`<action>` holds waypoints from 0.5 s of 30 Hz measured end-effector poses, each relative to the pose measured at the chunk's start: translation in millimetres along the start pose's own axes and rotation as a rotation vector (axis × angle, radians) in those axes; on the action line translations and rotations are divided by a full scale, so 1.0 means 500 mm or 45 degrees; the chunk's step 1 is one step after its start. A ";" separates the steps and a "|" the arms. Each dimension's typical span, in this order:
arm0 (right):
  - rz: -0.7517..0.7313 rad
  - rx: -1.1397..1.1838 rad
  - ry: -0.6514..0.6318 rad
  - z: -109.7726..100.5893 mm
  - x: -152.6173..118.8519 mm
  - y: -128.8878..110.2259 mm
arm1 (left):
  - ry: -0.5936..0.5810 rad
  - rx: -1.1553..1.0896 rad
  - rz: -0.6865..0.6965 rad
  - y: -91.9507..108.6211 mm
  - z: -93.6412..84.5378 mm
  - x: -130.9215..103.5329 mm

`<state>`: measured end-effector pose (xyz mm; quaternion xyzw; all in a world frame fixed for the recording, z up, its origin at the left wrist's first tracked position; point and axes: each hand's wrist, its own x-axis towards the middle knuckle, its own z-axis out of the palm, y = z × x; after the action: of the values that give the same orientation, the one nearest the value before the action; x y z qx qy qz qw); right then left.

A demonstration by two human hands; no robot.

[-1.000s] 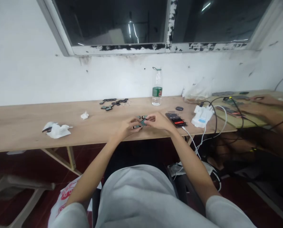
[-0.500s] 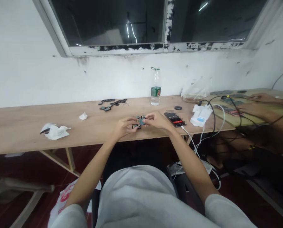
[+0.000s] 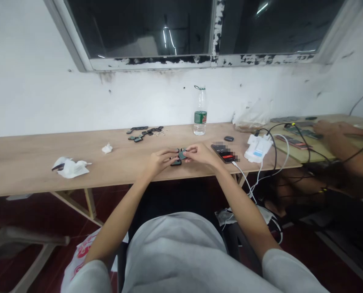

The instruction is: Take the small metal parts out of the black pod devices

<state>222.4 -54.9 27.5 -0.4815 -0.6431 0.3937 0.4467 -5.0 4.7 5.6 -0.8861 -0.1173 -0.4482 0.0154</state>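
Note:
A small flat dark grey-green piece [image 3: 182, 155] is pinched between the thumb and fingers of my right hand [image 3: 197, 154], just above the table's front part. My left hand [image 3: 162, 161] faces it from the left, thumb and fingertips drawn together at the piece's left edge. What those fingertips hold, if anything, is too small to make out. Below them lies another dark rectangular piece [image 3: 175, 162] on the table, partly covered by the left fingers. A further dark bit shows behind the held piece.
Along the wooden table [image 3: 31, 162] lie several dark pieces [image 3: 144, 133], crumpled tissues [image 3: 73, 167], a water bottle [image 3: 200, 116], a small black object [image 3: 229, 138], a phone [image 3: 222, 152] and a white power strip [image 3: 257, 147] with cables. Another person's hands [image 3: 330, 128] are at the right.
My left fingers have shifted slightly and uncover more of the dark piece below. The held grey-green piece is turned a little. The other person's hands have moved closer together.

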 end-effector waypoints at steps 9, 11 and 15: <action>0.149 -0.469 0.068 -0.038 0.022 0.056 | -0.321 0.011 -0.541 -0.101 -0.058 -0.026; 0.158 -0.625 0.084 -0.045 0.029 0.073 | -0.422 -0.090 -0.658 -0.131 -0.061 -0.041; 0.140 -0.796 0.109 -0.051 0.031 0.088 | -0.460 -0.384 -0.862 -0.164 -0.049 -0.066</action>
<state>256.2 -27.8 -3.1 -0.6455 -0.6868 0.1799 0.2817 -61.5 74.8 -12.7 -0.8541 -0.3360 -0.2775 -0.2839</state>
